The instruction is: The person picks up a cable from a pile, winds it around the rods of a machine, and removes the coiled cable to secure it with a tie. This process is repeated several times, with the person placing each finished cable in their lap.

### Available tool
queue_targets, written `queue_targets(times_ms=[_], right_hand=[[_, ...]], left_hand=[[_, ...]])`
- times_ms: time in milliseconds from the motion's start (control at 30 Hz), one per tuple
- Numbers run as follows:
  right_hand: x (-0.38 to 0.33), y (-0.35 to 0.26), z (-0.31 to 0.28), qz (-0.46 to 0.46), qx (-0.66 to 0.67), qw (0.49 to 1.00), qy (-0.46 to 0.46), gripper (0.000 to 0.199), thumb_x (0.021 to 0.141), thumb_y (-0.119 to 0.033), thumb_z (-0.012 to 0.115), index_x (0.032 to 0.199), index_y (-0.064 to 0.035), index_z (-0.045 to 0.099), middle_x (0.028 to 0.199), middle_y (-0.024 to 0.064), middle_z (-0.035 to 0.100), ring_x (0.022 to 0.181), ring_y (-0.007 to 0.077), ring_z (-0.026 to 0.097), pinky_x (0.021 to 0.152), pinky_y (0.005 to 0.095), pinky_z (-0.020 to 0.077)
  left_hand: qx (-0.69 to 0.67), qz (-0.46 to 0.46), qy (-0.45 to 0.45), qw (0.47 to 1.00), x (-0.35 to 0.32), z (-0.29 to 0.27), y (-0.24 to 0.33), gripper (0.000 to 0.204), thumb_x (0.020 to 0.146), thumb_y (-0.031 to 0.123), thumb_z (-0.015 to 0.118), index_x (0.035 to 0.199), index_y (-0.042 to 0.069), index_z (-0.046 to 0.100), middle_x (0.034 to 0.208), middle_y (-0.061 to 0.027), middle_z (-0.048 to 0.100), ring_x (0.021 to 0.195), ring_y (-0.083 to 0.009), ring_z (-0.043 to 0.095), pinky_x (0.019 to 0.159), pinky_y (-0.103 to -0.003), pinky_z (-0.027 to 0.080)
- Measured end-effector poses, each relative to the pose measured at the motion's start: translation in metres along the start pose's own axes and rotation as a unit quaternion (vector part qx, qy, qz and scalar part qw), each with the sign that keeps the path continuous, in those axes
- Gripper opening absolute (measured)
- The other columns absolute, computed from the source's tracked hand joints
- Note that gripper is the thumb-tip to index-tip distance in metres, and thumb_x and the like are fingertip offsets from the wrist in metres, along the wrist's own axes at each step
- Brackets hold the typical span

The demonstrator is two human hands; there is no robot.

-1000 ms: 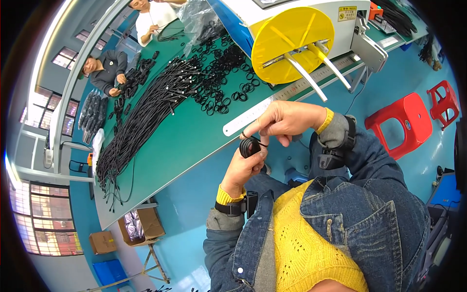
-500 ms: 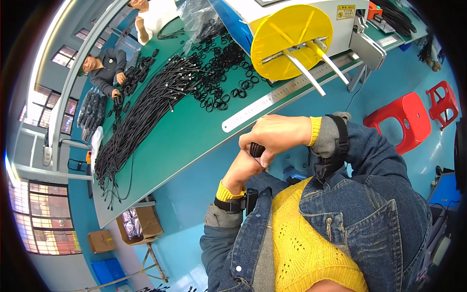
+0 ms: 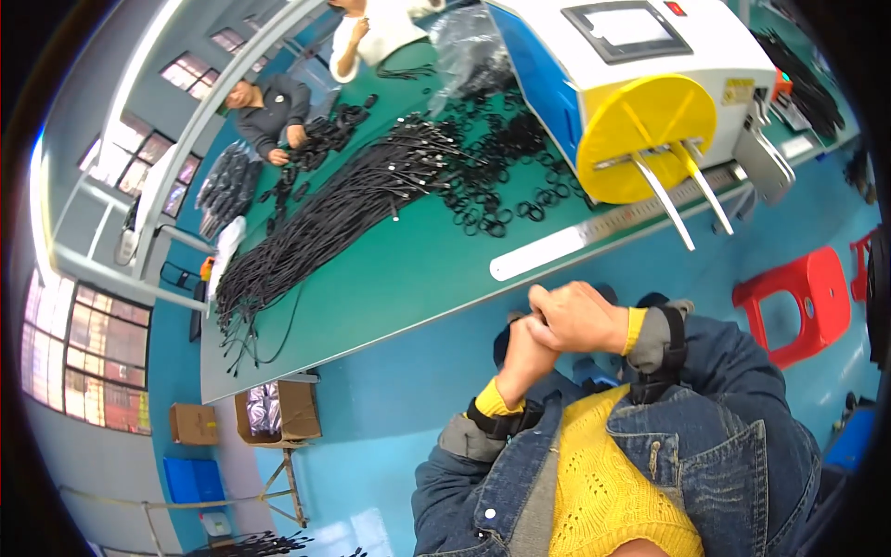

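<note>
My two bare hands meet in front of my chest, on my side of the near edge of the green-topped table (image 3: pixel 408 302), with the blue floor showing around them. My right hand (image 3: pixel 585 317) comes in from the right and folds over the top of my left hand (image 3: pixel 527 356), which slants up from below, so the two touch at the fingers. The fingers of both hands are curled inward, and they hide whatever may be between them; I cannot tell from here whether they grasp something or are simply pressed together. Just beyond them, up and slightly to the left, is the rounded end of a long, flat, silver metal ruler (image 3: pixel 603 226), its long axis running along the table's edge and away to the right. Farther off, ahead and to the left, lies a thick bundle of thin black cables (image 3: pixel 339 213) with pale tips, its long axis slanting from the near left up toward the far right, the pale-tipped end closer to me than the loose tails. Small black rubber-like rings (image 3: pixel 510 139) lie scattered past the ruler, beside that tipped end. Of my two hands, the right one is nearer to ruler, tips and rings alike.
</note>
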State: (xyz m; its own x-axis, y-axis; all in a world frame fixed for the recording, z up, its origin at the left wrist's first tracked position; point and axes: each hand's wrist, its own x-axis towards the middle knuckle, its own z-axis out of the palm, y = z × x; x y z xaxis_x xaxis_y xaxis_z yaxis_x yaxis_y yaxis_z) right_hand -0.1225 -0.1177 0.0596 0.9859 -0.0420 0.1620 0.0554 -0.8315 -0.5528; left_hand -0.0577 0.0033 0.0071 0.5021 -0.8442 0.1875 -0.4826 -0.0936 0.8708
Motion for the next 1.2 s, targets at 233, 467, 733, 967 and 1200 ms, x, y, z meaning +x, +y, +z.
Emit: queue_targets(times_ms=[233,467,733,967,1200], right_hand=[[-0.014,0.013,0.008,0.114,0.237,0.954,-0.148,0.044,0.08,-0.039,0.057,0.09,0.0039,0.053,0.062,0.0149,0.06,0.058,0.0305,0.06,0.057,0.0387,0.0462],[-0.031,0.038,0.013,0.115,0.249,0.936,-0.221,0.035,0.08,-0.035,0.059,0.089,-0.0006,0.059,0.068,0.0125,0.062,0.064,0.025,0.061,0.058,0.0348,0.0457],[-0.039,0.058,0.022,0.154,0.237,0.938,-0.198,0.029,0.079,-0.029,0.06,0.088,-0.002,0.061,0.068,0.0108,0.062,0.064,0.0241,0.061,0.058,0.0344,0.046],[-0.047,0.08,0.024,0.221,0.242,0.93,-0.164,0.025,0.079,-0.024,0.061,0.085,0.0003,0.06,0.064,0.0102,0.062,0.058,0.0198,0.062,0.054,0.0306,0.0464],[-0.041,0.09,0.026,0.288,0.279,0.9,-0.169,0.021,0.08,-0.018,0.06,0.086,0.0016,0.061,0.064,0.0071,0.061,0.057,0.0138,0.059,0.052,0.0262,0.0453]], left_hand=[[-0.273,-0.418,-0.26,0.826,-0.003,-0.044,-0.019,0.017,0.079,0.023,0.061,0.08,0.006,0.062,0.067,-0.0057,0.061,0.059,-0.0145,0.058,0.047,-0.029,0.039],[-0.442,-0.062,0.166,0.879,0.142,-0.327,-0.011,0.046,0.088,0.032,0.055,0.11,-0.007,0.044,0.103,-0.0234,0.057,0.092,-0.0247,0.058,0.081,-0.034,0.049],[0.201,-0.188,0.215,0.937,0.171,-0.373,-0.129,0.047,0.079,0.012,0.057,0.125,0.005,0.048,0.122,-0.0148,0.051,0.109,-0.0288,0.051,0.087,-0.042,0.045],[0.566,-0.231,0.238,0.755,0.19,-0.319,-0.147,0.069,0.069,0.027,0.07,0.13,0.019,0.042,0.129,-0.0145,0.044,0.115,-0.0301,0.047,0.092,-0.053,0.035],[0.555,-0.258,0.095,0.785,0.18,-0.355,-0.141,0.07,0.059,0.052,0.074,0.114,0.015,0.052,0.112,-0.0131,0.054,0.104,-0.0307,0.054,0.082,-0.049,0.042]])
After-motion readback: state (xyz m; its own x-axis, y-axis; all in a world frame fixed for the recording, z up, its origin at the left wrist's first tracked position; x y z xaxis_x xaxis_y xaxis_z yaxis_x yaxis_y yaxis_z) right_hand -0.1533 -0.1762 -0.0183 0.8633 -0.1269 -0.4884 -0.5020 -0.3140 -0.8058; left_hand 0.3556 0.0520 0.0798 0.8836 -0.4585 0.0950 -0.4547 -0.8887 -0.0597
